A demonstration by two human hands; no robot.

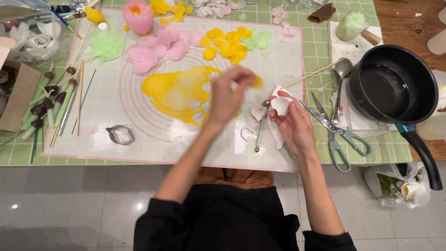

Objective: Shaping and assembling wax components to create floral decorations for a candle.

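My left hand [228, 95] hovers, blurred, over a rolled-out yellow sheet [179, 93] with petal-shaped holes cut in it, and pinches a small yellow petal [257, 82] at its fingertips. My right hand [291, 122] holds a white cloth or paper piece [280, 105] beside a ball-tipped modelling tool [260, 130] lying on the white working mat [139, 111]. A small white petal cutter [248, 133] rests near the tool.
Yellow petals [227, 44], pink petals [153, 46] and green petals [106, 46] lie at the mat's far side. Scissors [337, 132], a spoon [341, 76] and a black saucepan [395, 83] sit right. Green stems [49, 102] and skewers lie left, a metal cutter [121, 135] nearby.
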